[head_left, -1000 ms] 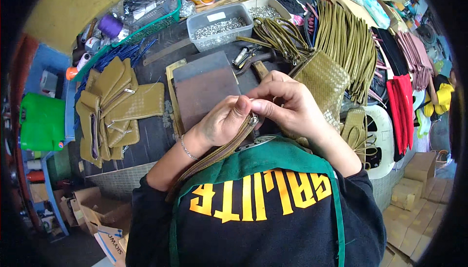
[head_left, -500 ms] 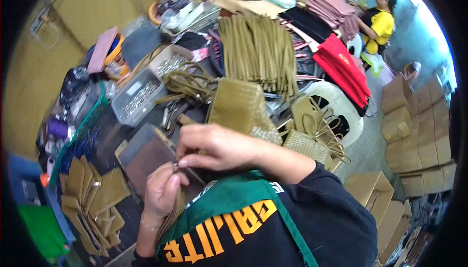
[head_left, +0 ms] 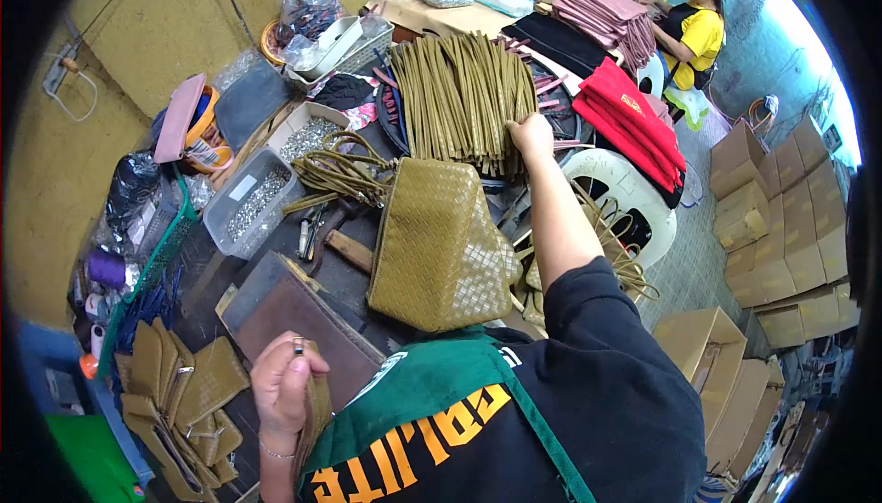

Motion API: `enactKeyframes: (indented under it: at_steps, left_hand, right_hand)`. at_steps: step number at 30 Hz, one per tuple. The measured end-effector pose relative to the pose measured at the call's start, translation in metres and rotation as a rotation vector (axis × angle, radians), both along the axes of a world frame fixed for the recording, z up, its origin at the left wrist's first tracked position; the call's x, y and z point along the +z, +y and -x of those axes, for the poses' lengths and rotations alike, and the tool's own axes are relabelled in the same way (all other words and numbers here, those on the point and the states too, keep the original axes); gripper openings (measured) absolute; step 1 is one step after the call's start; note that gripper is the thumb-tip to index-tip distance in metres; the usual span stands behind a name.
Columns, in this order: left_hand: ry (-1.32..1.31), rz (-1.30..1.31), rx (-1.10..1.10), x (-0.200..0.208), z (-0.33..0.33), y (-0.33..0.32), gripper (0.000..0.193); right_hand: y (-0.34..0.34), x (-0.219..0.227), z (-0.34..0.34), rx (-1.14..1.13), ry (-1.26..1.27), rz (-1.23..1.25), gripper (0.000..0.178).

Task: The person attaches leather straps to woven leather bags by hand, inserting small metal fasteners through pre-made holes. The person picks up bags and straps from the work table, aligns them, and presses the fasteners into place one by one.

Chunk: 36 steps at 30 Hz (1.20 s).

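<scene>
My left hand [head_left: 280, 384] is closed around a folded olive strap [head_left: 318, 404] in front of my apron, with a small shiny metal piece at its upper end. My right arm stretches forward, and the right hand [head_left: 533, 138] pinches at the right edge of a thick pile of olive straps [head_left: 459, 90]. Its fingertips are partly hidden. Between my arms stands an olive woven-pattern bag [head_left: 436, 246]. Just beyond my left hand lies a brown slab [head_left: 308, 315]. A hammer [head_left: 349, 250] rests beside the bag.
Tubs of metal fittings [head_left: 253, 204] stand left of centre. Olive pouches [head_left: 179, 402] lie at the near left. Red fabric [head_left: 629, 122] sits on a white chair [head_left: 634, 181] at right. Cardboard boxes [head_left: 790, 218] are stacked farther right, and a person in yellow [head_left: 694, 44] works at the back.
My right hand has left the left hand and reached forward to the strap pile. The left hand stays low, still holding its strap. More of the woven bag now shows.
</scene>
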State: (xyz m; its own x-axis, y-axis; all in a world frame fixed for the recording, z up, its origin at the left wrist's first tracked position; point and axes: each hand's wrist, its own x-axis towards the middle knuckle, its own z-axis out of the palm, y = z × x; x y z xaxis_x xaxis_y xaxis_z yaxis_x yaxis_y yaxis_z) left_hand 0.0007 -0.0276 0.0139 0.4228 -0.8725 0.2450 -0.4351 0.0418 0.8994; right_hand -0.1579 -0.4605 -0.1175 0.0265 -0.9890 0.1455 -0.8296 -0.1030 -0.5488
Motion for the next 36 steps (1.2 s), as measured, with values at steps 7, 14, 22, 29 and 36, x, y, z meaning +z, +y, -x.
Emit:
enactKeyframes:
  at_steps: [7,14,22,29,36]
  left_hand:
    - [0.137,-0.023,-0.071,-0.015,0.0,0.001,0.023]
    - [0.212,0.004,-0.117,-0.021,-0.001,0.003,0.02]
    - [0.233,-0.048,-0.117,-0.016,0.001,0.003,0.025]
    - [0.209,0.008,-0.149,-0.02,-0.001,0.002,0.022]
    - [0.423,0.015,-0.09,-0.026,0.001,0.011,0.021]
  right_hand:
    - [-0.004,0.004,-0.011,-0.035,0.108,0.002,0.024]
    - [-0.008,-0.013,-0.005,0.024,0.072,0.205,0.024]
    - [-0.004,0.004,-0.01,0.159,0.281,0.11,0.02]
    - [-0.02,-0.009,-0.004,0.084,0.065,0.104,0.027]
    - [0.026,0.015,0.011,0.197,-1.389,-0.183,0.021]
